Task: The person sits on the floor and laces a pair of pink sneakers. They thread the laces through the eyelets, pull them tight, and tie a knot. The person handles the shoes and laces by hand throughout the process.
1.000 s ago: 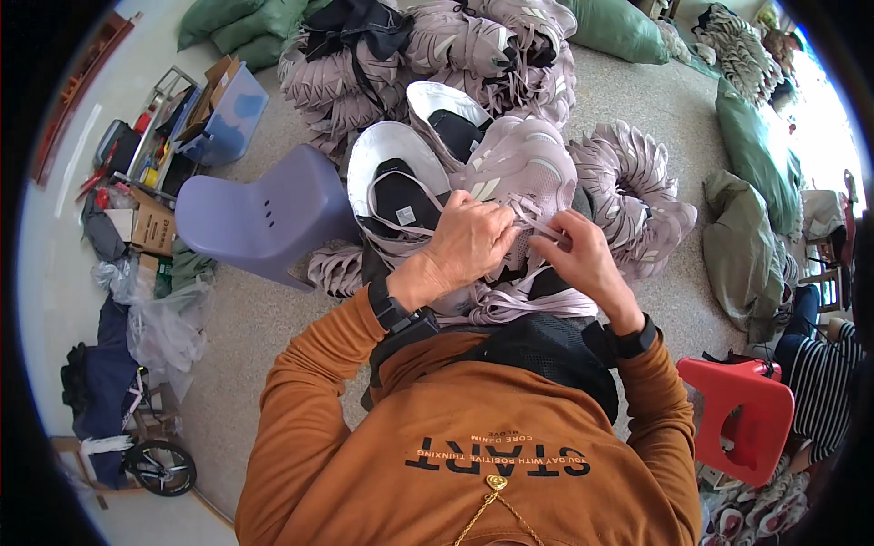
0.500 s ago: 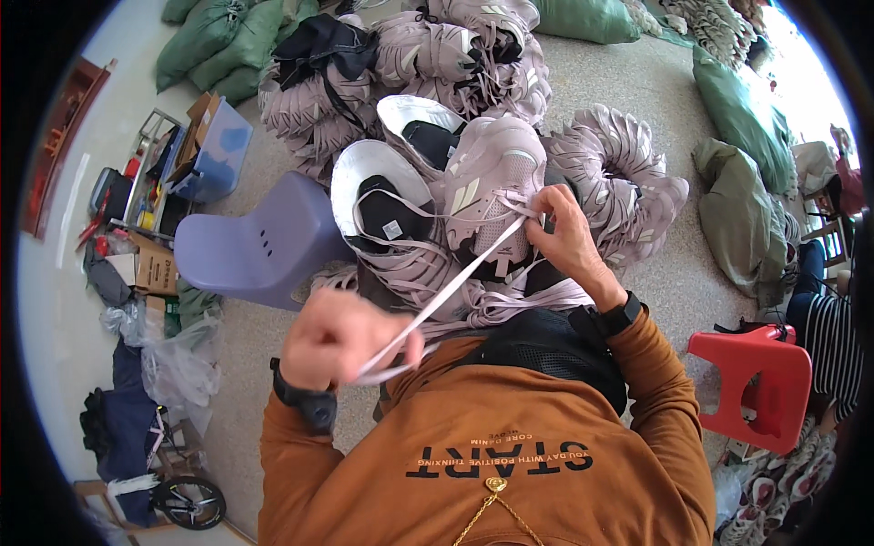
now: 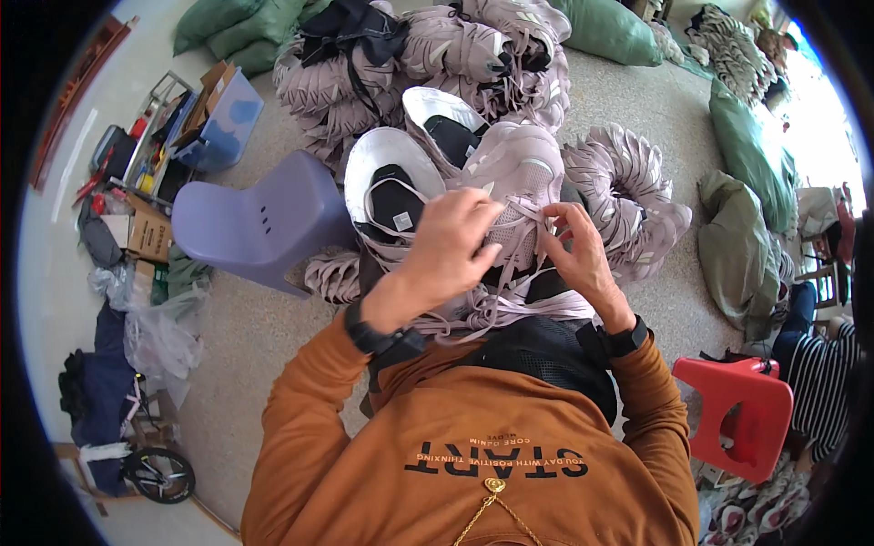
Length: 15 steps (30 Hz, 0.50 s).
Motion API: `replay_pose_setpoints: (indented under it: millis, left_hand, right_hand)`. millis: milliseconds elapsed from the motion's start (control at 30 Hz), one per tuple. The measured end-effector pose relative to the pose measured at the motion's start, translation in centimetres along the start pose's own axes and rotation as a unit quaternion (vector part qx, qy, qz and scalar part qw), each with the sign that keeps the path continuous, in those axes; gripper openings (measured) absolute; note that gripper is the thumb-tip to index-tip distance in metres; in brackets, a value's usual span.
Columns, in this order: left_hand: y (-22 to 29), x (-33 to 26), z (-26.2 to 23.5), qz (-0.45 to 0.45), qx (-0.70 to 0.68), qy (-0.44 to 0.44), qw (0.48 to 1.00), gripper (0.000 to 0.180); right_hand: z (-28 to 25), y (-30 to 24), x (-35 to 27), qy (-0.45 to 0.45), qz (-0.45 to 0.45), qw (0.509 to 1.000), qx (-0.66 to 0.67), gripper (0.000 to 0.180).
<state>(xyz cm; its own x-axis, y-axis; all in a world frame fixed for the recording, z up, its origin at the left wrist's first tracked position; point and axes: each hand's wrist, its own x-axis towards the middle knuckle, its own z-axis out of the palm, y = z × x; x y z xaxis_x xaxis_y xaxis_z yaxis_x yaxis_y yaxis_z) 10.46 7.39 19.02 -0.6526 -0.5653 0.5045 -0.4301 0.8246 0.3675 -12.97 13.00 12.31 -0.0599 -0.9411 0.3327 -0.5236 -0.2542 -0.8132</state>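
A pale pink sneaker upper (image 3: 519, 164) lies in front of me, toe pointing away, its lace (image 3: 521, 215) threaded through the eyelets and trailing toward my lap. My right hand (image 3: 583, 259) is at its right eyelets, fingertips closed on the lace. Over the left side of the upper is my left hand (image 3: 451, 246), fingers bent and thumb held apart, with nothing visible between them. To the left sits another pink upper with a white lining (image 3: 378, 155); a similar white-lined one (image 3: 437, 105) is behind it. Loose pink laces (image 3: 546, 305) lie in a bundle near my lap.
Stacked pink uppers (image 3: 364, 82) stand behind, and a ring of them (image 3: 628, 191) lies at right. A purple chair (image 3: 259, 214) is at left, a red stool (image 3: 742, 419) at right. Green sacks (image 3: 756, 146) line the edges. A person in striped clothing (image 3: 824, 378) is at far right.
My left hand has moved from the lower left up to the upper, and the lace it pulled taut now hangs slack. My right hand stays by the eyelets. The view has shifted slightly.
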Motion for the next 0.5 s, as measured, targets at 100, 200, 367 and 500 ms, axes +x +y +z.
replay_pose_setpoints:
  millis: [100, 200, 367, 500]
  left_hand:
    - [-0.4, 0.3, 2.8, 0.062, 0.153, 0.014, 0.986, 0.024]
    - [-0.7, 0.5, 2.8, 0.043, 0.123, -0.016, 0.991, 0.028]
    - [-1.0, 0.6, 0.2, 0.026, 0.054, -0.004, 0.998, 0.03]
    - [-0.6, 0.8, -2.9, 0.106, 0.152, -0.065, 0.981, 0.034]
  right_hand:
    - [-0.3, -0.7, -0.3, 0.013, -0.002, 1.0, 0.005, 0.032]
    - [-0.6, -1.6, 0.1, 0.008, -0.047, 0.999, -0.015, 0.035]
    - [0.5, -2.7, 1.8, -0.009, -0.137, 0.989, -0.048, 0.038]
    - [1.6, -2.8, 3.2, -0.014, -0.167, 0.98, -0.108, 0.036]
